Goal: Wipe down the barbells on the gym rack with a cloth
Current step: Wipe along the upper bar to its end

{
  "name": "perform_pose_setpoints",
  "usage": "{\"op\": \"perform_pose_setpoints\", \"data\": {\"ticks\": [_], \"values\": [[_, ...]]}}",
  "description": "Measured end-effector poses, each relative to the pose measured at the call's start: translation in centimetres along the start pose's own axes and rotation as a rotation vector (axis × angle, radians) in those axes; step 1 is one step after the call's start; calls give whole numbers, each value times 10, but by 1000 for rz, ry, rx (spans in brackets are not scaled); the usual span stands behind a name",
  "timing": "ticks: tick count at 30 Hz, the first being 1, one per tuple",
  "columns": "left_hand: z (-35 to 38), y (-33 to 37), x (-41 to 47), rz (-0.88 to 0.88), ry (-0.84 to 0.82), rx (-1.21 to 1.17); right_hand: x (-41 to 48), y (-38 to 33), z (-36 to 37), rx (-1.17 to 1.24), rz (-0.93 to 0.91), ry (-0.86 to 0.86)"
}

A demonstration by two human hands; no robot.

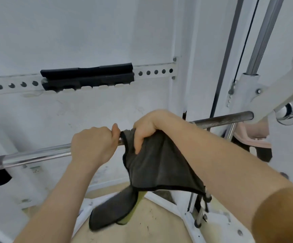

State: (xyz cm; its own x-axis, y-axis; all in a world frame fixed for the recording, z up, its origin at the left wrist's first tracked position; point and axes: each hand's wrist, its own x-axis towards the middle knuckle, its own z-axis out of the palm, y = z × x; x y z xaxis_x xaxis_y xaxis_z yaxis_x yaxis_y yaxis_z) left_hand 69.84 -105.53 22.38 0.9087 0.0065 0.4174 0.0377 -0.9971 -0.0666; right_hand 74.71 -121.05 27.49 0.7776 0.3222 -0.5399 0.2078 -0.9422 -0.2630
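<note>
1. Across the middle of the view, a round steel barbell (37,156) is running from lower left to upper right on the white painted rack (178,41). Its left stretch is gleaming as smooth chrome, and its right stretch is looking dull, dark and rough.
2. Over the bar's middle, a soft dark grey cloth (159,165) with a black stitched edge is draping, its loose folds hanging down on the near side.
3. The right hand (147,127) is clamping the cloth onto the bar, fingers curled over the top and thumb pressing the fabric from the near side.
4. Just left of the cloth, the left hand (93,144) is gripping the bare chrome, fingers wrapped tightly together and thumb sticking up beside the cloth's edge.
5. Farther back, a flat white crossbeam (154,71) punched with round holes is carrying a black rectangular foam pad (87,75).
6. At the far right, a ribbed silver guide rod (263,35) and a thin black cable (247,32) are rising side by side.
7. Below, a beige floor (159,221) is showing.
</note>
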Motion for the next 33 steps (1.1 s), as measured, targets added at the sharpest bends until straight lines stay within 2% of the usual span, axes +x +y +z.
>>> {"op": "perform_pose_setpoints", "data": {"ticks": [1, 4, 6, 9, 10, 11, 12, 14, 15, 16, 17, 18, 20, 21, 22, 23, 26, 27, 28, 29, 31, 32, 33], "values": [[-1, 1, -1, 4, 13, -2, 0, 0, 6, -83, 5, 158], [0, 1, -1, 1, 29, -41, 2, 3, 76, -440, -19, 955], [1, 0, -1, -6, 45, -89, 9, -2, 115, -493, -38, 1207], [3, -1, -3, 22, 101, -80, 28, -17, 117, -496, -86, 1384], [2, -2, -3, 37, 106, -69, 28, -24, 107, -496, -97, 1366], [2, -4, -3, 51, 104, -52, 26, -27, 92, -493, -105, 1262], [2, -5, -3, 73, 100, -21, 22, -28, 72, -469, -100, 1071], [1, -9, -2, 152, 80, 25, 9, -28, 34, -268, -94, 553], [-1, -10, -3, 183, 68, 40, 4, -27, 20, -158, -74, 355], [-1, -11, -3, 196, 59, 49, 1, -28, 14, -102, -39, 259], [-3, -11, -2, 206, 55, 52, 1, -28, 19, -106, -16, 300], [-5, -12, -3, 207, 50, 61, 4, -26, 33, -169, -8, 479], [-6, -12, -4, 202, 63, 72, 9, -11, 84, -309, -36, 1036], [-5, -12, -5, 210, 72, 76, 7, 0, 108, -326, -72, 1234], [-4, -12, -5, 227, 86, 85, 7, 12, 124, -369, -116, 1342], [-3, -13, -5, 252, 97, 107, 7, 21, 134, -419, -117, 1381], [0, -14, -5, 290, 109, 124, 15, 19, 121, -515, 2, 1405], [0, -13, -5, 289, 103, 124, 15, 9, 108, -506, 76, 1342], [1, -12, -4, 280, 100, 114, 14, 0, 89, -498, 121, 1183], [2, -11, -4, 268, 99, 100, 12, -6, 68, -484, 123, 962], [0, -12, -1, 246, 89, 89, 5, -12, 24, -286, 78, 455], [0, -12, 0, 245, 81, 85, 3, -15, 10, -189, 83, 282], [1, -12, 0, 256, 83, 90, 1, -18, 6, -151, 106, 207]]}}
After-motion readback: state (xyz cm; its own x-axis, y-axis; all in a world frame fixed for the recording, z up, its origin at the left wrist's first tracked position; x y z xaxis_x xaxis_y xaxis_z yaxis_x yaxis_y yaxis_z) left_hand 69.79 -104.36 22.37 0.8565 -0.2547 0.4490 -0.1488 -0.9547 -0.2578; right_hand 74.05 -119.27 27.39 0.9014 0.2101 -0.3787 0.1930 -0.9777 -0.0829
